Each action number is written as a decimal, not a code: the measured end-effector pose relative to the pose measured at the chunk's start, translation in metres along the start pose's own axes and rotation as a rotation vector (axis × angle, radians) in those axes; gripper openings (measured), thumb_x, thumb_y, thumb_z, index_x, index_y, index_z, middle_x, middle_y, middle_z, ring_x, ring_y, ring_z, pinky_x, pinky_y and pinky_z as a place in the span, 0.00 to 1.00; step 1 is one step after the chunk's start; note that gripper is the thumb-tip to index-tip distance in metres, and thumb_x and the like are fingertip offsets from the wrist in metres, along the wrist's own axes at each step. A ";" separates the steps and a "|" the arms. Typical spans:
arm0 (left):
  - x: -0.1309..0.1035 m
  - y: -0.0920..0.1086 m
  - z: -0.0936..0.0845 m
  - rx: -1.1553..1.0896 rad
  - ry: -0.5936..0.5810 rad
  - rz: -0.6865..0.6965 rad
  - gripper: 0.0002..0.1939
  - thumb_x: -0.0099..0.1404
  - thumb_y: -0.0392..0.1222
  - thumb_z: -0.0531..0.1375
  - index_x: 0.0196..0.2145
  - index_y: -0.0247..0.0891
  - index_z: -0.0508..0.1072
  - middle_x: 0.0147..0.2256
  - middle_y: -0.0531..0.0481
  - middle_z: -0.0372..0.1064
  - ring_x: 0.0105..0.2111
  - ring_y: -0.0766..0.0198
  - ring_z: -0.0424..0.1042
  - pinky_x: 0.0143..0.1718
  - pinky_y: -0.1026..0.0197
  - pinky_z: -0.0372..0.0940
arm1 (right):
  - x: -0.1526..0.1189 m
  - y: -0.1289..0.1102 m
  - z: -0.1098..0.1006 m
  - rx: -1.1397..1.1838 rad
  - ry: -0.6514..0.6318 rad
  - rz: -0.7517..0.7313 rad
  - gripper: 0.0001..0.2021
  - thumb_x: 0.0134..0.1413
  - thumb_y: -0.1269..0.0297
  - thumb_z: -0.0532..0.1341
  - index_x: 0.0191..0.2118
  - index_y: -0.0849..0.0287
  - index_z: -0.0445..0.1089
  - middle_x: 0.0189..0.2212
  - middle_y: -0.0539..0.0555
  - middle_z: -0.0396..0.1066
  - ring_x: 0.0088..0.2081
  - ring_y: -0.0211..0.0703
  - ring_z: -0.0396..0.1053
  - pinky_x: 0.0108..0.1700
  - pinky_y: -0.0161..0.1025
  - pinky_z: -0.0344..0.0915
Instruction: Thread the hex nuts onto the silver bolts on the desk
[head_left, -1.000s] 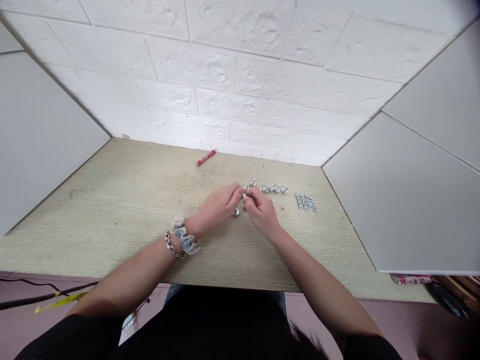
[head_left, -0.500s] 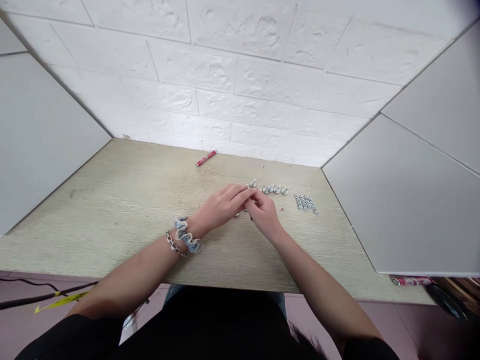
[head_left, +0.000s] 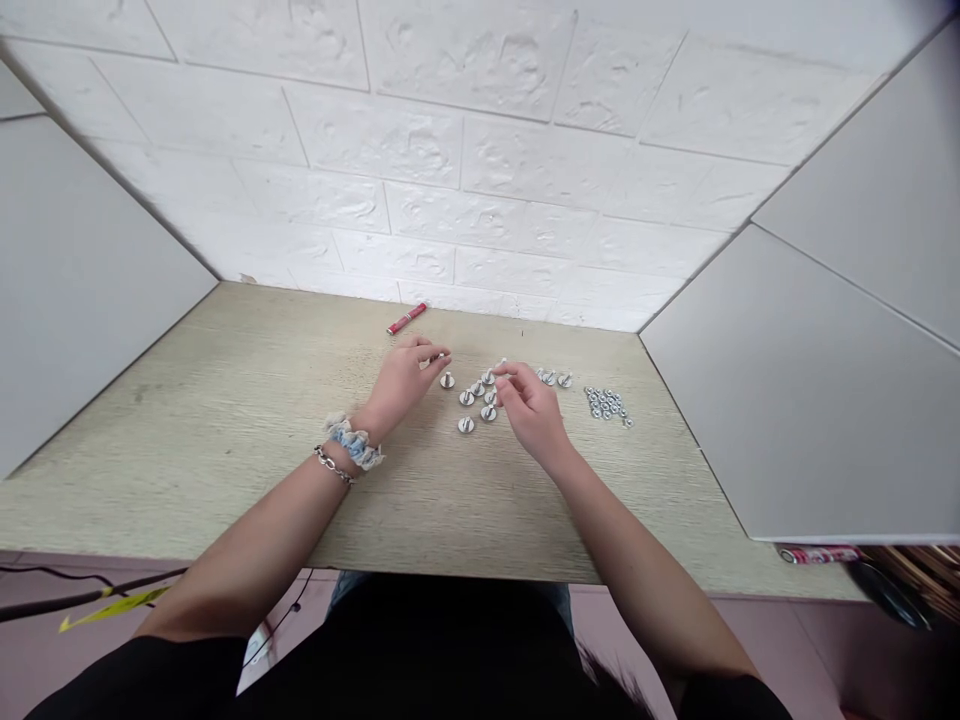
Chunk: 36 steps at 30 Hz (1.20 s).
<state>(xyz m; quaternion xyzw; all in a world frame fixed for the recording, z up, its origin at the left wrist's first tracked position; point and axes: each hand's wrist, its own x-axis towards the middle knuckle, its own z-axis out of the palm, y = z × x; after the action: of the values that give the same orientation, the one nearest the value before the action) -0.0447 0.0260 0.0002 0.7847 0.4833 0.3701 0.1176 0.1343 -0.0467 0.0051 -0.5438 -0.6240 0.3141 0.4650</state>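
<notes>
Several small silver bolts with wide round washers or heads (head_left: 466, 425) stand shank-up in a loose group on the table. My left hand (head_left: 401, 385) is over their left side, thumb and fingers pinched around a small metal piece that looks like one of these bolts, mostly hidden by the fingers. Just beneath its fingertips stands a single bolt (head_left: 448, 381). My right hand (head_left: 534, 410) hovers at the group's right side, its thumb and forefinger slightly apart with nothing visible between them, covering some bolts.
A tight cluster of silver nuts (head_left: 606, 403) lies to the right on the wooden table (head_left: 225, 420). Near the white brick wall (head_left: 420, 225) lies a red tube (head_left: 407, 319). White panels (head_left: 840, 400) border both sides. Another red tube (head_left: 819, 555) is at the right front edge.
My hands, together over the bolts before, have parted. The left moved left and away from me; the right shifted slightly right. More bolts between them are now uncovered.
</notes>
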 end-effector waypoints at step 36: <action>-0.009 -0.011 0.014 0.328 -0.134 0.083 0.06 0.57 0.42 0.57 0.29 0.40 0.74 0.49 0.46 0.63 0.50 0.50 0.58 0.51 0.40 0.44 | -0.008 0.000 0.008 -0.471 -0.076 -0.178 0.13 0.55 0.60 0.50 0.45 0.54 0.62 0.25 0.46 0.68 0.22 0.33 0.61 0.27 0.31 0.54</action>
<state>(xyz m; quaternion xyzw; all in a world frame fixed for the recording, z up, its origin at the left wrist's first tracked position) -0.0445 0.0261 -0.0196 0.8356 0.4953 0.2377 0.0046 0.1271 -0.0537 0.0000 -0.5677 -0.7424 0.1381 0.3277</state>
